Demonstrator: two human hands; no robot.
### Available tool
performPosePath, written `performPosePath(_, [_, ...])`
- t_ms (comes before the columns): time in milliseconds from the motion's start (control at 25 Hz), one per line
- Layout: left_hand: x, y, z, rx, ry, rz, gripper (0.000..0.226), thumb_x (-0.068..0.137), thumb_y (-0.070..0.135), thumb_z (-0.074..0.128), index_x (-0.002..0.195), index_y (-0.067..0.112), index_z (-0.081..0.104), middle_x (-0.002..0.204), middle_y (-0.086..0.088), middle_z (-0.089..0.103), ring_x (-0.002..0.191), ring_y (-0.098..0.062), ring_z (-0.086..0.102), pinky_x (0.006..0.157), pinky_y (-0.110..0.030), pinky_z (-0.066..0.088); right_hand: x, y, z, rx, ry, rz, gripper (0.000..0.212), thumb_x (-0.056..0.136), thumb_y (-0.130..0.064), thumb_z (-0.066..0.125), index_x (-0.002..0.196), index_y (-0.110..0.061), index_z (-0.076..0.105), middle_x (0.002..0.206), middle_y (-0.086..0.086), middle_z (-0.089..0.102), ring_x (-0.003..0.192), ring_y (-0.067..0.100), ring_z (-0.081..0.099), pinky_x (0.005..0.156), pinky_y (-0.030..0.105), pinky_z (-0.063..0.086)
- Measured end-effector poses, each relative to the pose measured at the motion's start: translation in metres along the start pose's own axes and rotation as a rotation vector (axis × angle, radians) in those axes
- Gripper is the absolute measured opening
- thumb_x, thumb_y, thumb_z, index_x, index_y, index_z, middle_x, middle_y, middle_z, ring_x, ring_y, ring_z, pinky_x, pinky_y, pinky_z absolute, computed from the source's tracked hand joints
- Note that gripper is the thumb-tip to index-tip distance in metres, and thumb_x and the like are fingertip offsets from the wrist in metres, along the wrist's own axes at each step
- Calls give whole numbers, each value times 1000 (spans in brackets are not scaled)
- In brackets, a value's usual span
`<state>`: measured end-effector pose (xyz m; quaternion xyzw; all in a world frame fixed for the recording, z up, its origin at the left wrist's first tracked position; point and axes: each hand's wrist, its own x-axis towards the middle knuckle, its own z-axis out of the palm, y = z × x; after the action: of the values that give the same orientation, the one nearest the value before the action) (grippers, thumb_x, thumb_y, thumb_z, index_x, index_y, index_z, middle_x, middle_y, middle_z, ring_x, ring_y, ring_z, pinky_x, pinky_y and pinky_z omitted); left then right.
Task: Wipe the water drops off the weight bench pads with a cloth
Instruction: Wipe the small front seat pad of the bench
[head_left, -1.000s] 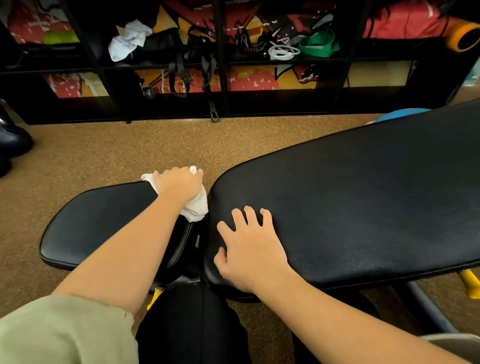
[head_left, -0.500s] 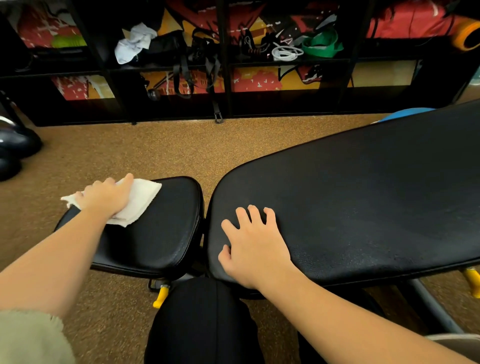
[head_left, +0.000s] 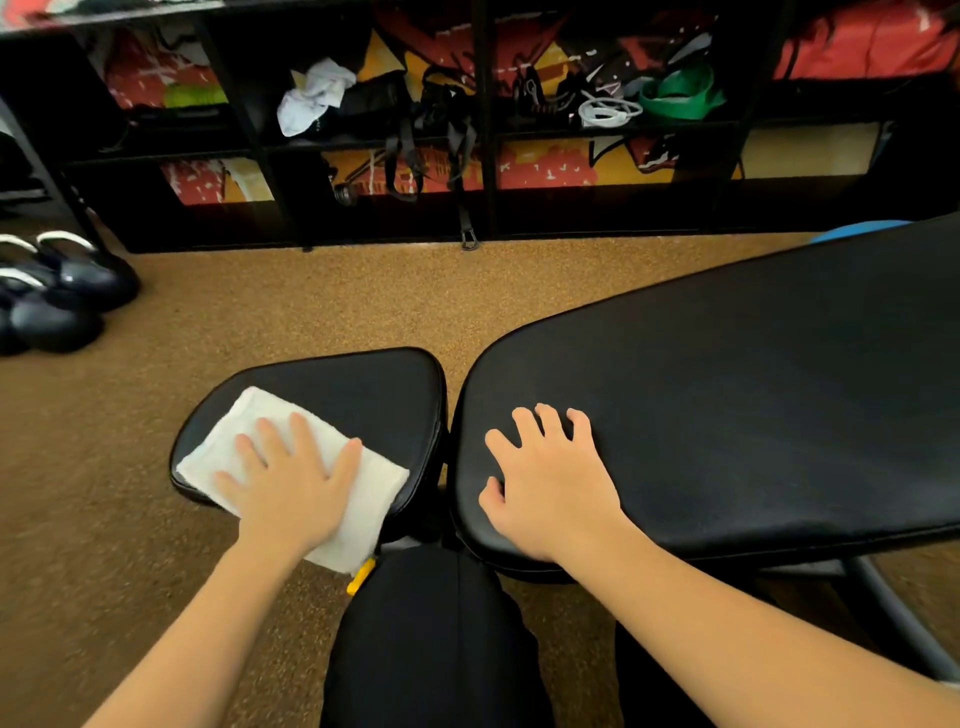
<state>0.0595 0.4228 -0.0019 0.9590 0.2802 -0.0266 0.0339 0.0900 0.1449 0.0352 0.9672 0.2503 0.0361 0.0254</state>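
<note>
Head view: cloth (head_left: 249, 421) flat under left hand (head_left: 291, 488), apparently overhanging seat pad (head_left: 374, 395)

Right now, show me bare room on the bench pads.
Free: the far-right corner of the small black seat pad, beyond the white cloth under the left hand; most of the long black back pad, right of the right hand. Crowded: seat pad's near left.

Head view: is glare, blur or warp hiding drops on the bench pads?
Head view: soft sheen on the back pad and seat pad, no hard glare; wide-angle bowing curves the shelf unit; the picture is slightly soft, so no drops can be made out; the white cloth under the left hand keeps its texture.
</note>
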Motion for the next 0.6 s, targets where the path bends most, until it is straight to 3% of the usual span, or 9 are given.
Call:
performPosePath(160, [6, -31, 3, -85, 33, -11, 87, 97, 79, 25, 160, 19, 17, 169, -19, 10, 156, -43, 4, 118, -70, 9, 2, 1, -1, -14, -7, -7, 53, 92, -48, 40, 135, -21, 54, 143, 17, 51, 134, 41, 42, 111, 62, 28])
performPosePath(320, [68, -59, -10, -65, 22, -107, 100, 91, 87, 20, 161, 15, 20, 172, -17, 14, 157, -40, 7, 121, -69, 11, 2, 0, 1, -27, -5, -4, 53, 91, -47, 41, 133, -20, 56, 141, 17, 53, 133, 41, 44, 110, 62, 28])
performPosePath(480, [119, -60, -30, -144, -9, -151, 96, 94, 82, 30, 155, 8, 34, 161, -19, 37, 149, -43, 30, 119, -66, 23, 2, 0, 2, -38, -10, -8, 54, 91, -48, 40, 136, -20, 53, 143, 18, 50, 133, 43, 42, 110, 63, 27])
performPosePath(600, [138, -31, -43, -31, -54, -122, 93, 95, 81, 21, 155, 12, 38, 158, -18, 42, 144, -46, 38, 117, -66, 27, 2, 0, 4, -42, -6, -11, 54, 91, -47, 41, 136, -20, 53, 142, 19, 51, 132, 43, 43, 109, 64, 29])
